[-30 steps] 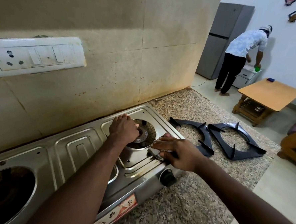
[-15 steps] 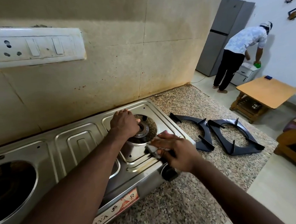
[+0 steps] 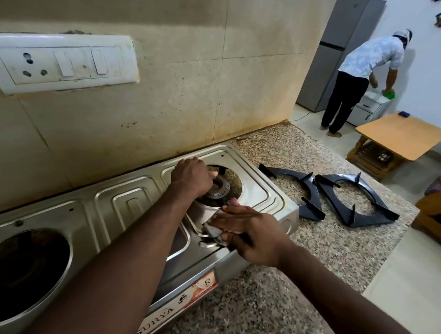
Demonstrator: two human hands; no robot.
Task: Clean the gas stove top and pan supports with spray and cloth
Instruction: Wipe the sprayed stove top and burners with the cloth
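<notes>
Entry: cloth [image 3: 213, 230], pinched in our R hand [image 3: 250, 233], has slid from stove top [image 3: 128, 198] R edge to near L hand [image 3: 192, 177]; wipe progressing. L hand curled by burner [image 3: 220, 190], grip unclear.

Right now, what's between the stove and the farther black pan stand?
The nearer pan support lies there on the granite counter, between the stove and the farther pan support; the head view shows it.

One stove [image 3: 128, 198], two pan supports [image 3: 313, 197], one cloth [image 3: 213, 230] — one switchboard [image 3: 60, 63], one fridge [image 3: 335, 43], one table [image 3: 398, 135].
</notes>
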